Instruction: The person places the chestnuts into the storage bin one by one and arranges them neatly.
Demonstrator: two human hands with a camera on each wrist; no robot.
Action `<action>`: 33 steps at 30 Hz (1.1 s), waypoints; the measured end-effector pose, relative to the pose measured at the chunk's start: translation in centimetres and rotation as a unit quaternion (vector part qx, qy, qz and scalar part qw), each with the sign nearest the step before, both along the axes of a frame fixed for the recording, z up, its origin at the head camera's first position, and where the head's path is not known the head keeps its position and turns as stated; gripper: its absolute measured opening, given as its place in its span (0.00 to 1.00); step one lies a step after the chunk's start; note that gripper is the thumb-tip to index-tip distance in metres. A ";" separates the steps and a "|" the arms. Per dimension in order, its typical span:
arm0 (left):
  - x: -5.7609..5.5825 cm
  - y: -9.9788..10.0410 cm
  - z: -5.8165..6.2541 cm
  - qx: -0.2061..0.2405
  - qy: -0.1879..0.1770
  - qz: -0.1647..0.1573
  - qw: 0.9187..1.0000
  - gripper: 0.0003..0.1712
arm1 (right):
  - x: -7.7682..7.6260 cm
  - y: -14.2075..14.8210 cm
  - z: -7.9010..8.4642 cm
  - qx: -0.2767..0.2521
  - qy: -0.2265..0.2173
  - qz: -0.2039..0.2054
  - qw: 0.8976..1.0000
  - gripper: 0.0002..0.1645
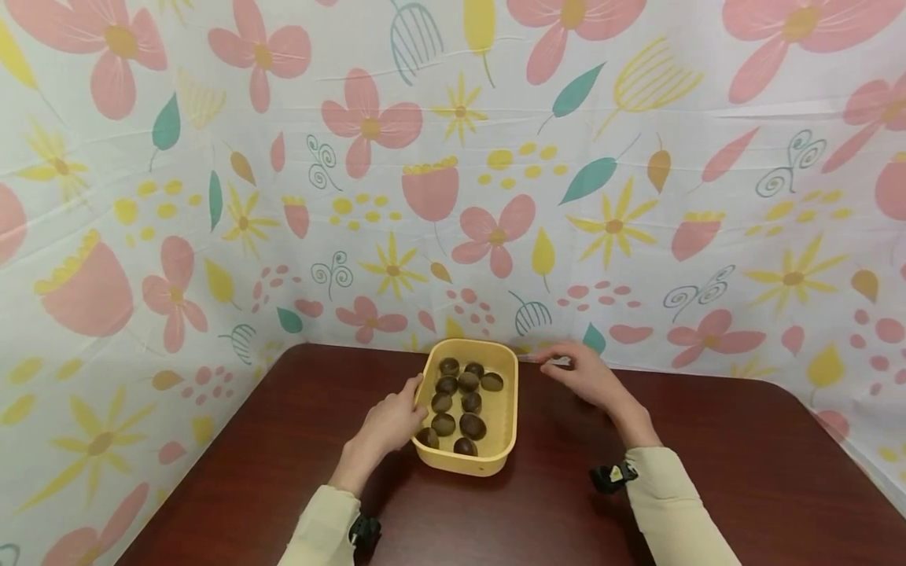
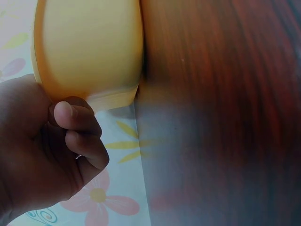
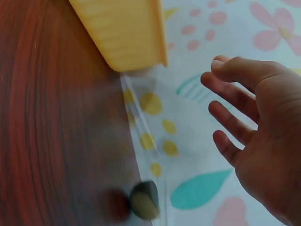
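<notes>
A yellow plastic basket point(image 1: 504, 405) stands on the table, holding several dark brown chestnuts point(image 1: 473, 426) with paler patches. My left hand point(image 1: 389, 424) grips the basket's left side at the rim; in the left wrist view its fingers point(image 2: 77, 117) curl at the basket's corner. Just right of the basket's far end is my right hand point(image 1: 583, 377), apart from it. Its fingers are loosely bent in the right wrist view, and nothing shows between them. One loose chestnut point(image 3: 145, 200) appears there by the table's far edge; in the head view I cannot make it out.
The dark reddish-brown table point(image 1: 453, 519) is glossy and reflects things. A white cloth with printed flowers point(image 1: 495, 236) hangs behind its far edge and along the left. A dark wrist device point(image 1: 612, 476) is strapped at the right sleeve, another point(image 1: 364, 534) at the left.
</notes>
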State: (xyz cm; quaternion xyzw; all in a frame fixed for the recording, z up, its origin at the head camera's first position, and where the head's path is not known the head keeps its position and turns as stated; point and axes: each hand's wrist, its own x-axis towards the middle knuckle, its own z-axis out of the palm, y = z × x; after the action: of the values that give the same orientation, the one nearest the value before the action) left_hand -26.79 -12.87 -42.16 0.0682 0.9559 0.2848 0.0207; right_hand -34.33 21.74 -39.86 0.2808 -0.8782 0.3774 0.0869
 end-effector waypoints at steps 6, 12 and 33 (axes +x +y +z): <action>0.0 0.1 0.2 0.000 0.001 0.005 1.000 0.36 | 1.2 3.0 -0.1 0.004 -0.037 -0.045 0.998 0.14; 0.2 0.0 0.2 0.003 -0.006 0.007 1.000 0.36 | 2.2 5.6 -1.3 0.017 -0.075 -0.100 0.992 0.22; 0.3 0.1 0.1 0.015 -0.002 0.003 1.000 0.36 | 1.0 7.2 -5.8 0.045 -0.081 -0.136 0.986 0.28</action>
State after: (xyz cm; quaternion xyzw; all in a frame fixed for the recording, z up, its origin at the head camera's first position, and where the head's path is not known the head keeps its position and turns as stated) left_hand -26.53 -12.81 -42.07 0.0653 0.9518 0.2990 0.0208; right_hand -33.31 28.94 -45.66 0.1309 -0.9284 0.3437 0.0535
